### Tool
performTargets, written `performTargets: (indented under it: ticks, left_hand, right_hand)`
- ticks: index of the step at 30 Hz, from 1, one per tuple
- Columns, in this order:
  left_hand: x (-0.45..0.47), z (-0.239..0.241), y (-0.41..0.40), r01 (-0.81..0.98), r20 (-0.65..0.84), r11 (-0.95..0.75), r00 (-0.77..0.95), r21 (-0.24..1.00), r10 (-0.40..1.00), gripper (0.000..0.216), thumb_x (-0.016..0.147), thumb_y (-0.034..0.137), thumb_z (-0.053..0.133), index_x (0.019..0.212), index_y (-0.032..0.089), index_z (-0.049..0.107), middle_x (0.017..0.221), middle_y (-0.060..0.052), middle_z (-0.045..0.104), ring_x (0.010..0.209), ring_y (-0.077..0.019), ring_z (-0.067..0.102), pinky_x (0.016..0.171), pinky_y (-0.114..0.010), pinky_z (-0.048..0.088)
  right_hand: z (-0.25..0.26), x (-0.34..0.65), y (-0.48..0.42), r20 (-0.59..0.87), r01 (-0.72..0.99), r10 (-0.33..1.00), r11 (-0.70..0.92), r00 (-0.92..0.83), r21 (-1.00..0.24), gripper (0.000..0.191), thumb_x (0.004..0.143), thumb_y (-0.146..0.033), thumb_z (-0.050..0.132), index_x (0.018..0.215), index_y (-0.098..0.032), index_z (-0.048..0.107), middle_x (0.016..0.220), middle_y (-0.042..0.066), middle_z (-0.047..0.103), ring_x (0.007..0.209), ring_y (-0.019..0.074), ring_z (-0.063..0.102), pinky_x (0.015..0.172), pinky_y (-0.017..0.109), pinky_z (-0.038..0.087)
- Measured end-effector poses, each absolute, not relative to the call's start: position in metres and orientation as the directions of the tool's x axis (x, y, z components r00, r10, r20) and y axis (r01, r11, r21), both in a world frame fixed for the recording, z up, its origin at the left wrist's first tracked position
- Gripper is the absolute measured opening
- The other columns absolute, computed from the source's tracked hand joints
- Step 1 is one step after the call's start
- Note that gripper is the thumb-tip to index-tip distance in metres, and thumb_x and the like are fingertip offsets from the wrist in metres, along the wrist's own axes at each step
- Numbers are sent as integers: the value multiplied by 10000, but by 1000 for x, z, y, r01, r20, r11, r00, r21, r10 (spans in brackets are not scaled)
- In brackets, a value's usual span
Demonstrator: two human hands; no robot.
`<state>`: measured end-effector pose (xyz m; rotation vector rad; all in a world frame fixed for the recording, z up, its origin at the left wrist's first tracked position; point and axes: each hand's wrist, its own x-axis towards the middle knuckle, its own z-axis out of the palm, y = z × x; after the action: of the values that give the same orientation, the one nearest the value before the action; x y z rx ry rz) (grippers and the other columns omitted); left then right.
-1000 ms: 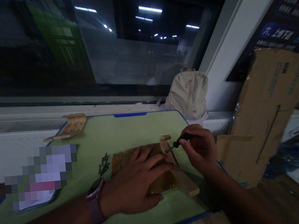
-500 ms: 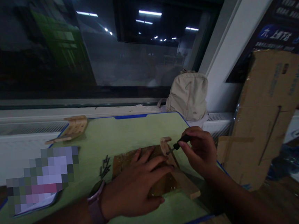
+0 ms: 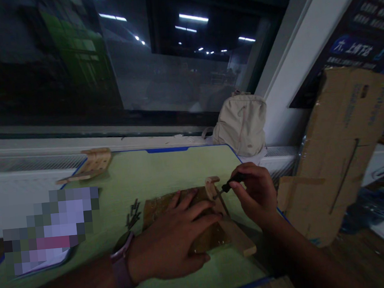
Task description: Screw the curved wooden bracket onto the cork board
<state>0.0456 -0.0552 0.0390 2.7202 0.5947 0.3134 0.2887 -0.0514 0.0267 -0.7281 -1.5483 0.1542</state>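
Note:
My left hand (image 3: pixel 173 237) lies flat, fingers spread, on a brown wooden board (image 3: pixel 157 205) that rests on the green mat (image 3: pixel 154 174). A light wooden side piece (image 3: pixel 235 238) with a rounded top end (image 3: pixel 211 185) stands along the board's right edge. My right hand (image 3: pixel 255 192) is closed round a small black-handled screwdriver (image 3: pixel 231 184), its tip against the rounded end of that piece. A small heap of dark screws (image 3: pixel 133 212) lies just left of the board.
Another light wooden part (image 3: pixel 91 164) lies at the mat's far left corner. A beige backpack (image 3: pixel 242 121) sits on the sill behind. A tall cardboard box (image 3: pixel 340 149) leans at the right. A blurred-out patch (image 3: pixel 50 230) covers something at the left. A dark window runs along the back.
Both hands stay in place on the board and the screwdriver; the view has shifted very slightly.

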Motion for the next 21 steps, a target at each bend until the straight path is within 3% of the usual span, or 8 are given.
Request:
performTargets:
  ticks: [3, 7, 11, 16, 19, 21]
  left_hand:
    - [45, 38, -55, 362, 148, -856, 886, 370, 439, 753, 821, 330, 811, 1515, 308, 518, 1559, -61, 527, 1494, -465, 352, 1214, -737, 261]
    - [44, 38, -55, 352, 172, -862, 884, 365, 434, 719, 832, 352, 815, 1494, 290, 542, 1544, -71, 534, 1485, -457, 368, 1218, -714, 270]
    - [45, 40, -55, 360, 158, -860, 885, 361, 437, 718, 831, 357, 821, 1491, 287, 547, 1540, -72, 537, 1474, -456, 371, 1216, -720, 265]
    - [45, 40, -55, 372, 134, -852, 886, 369, 445, 759, 824, 333, 816, 1521, 313, 516, 1573, -57, 516, 1501, -458, 341, 1219, -732, 255]
    - [44, 39, -56, 376, 131, -846, 883, 377, 451, 758, 822, 327, 815, 1520, 318, 520, 1563, -58, 527, 1498, -471, 353, 1208, -758, 256]
    - [44, 39, -56, 371, 140, -846, 882, 382, 450, 744, 826, 338, 815, 1513, 315, 529, 1550, -63, 537, 1492, -474, 365, 1203, -763, 266]
  right_hand:
    - [26, 293, -52, 857, 395, 515, 788, -1, -473, 315, 945, -206, 720, 1239, -305, 667, 1003, 46, 660, 894, 187, 678, 731, 332, 602]
    - [26, 290, -56, 819, 349, 573, 772, -25, -530, 309, 1020, -234, 606, 1313, -317, 657, 1179, 85, 703, 1073, 233, 728, 905, 455, 632]
    - [27, 286, -57, 810, 277, 587, 778, 0, -564, 310, 1008, -155, 617, 1264, -326, 655, 1097, 49, 705, 976, 200, 751, 832, 400, 648]
    - [25, 294, -52, 857, 403, 514, 778, 34, -482, 329, 936, -137, 704, 1212, -313, 668, 1017, 42, 641, 896, 190, 663, 712, 329, 585]
    - [28, 297, -52, 874, 495, 486, 762, -10, -418, 291, 961, -185, 676, 1228, -298, 700, 979, 56, 654, 917, 219, 657, 768, 386, 583]
    - [30, 296, -54, 869, 501, 495, 759, -28, -416, 305, 1000, -203, 611, 1273, -304, 705, 1062, 80, 692, 1002, 241, 686, 846, 441, 595]
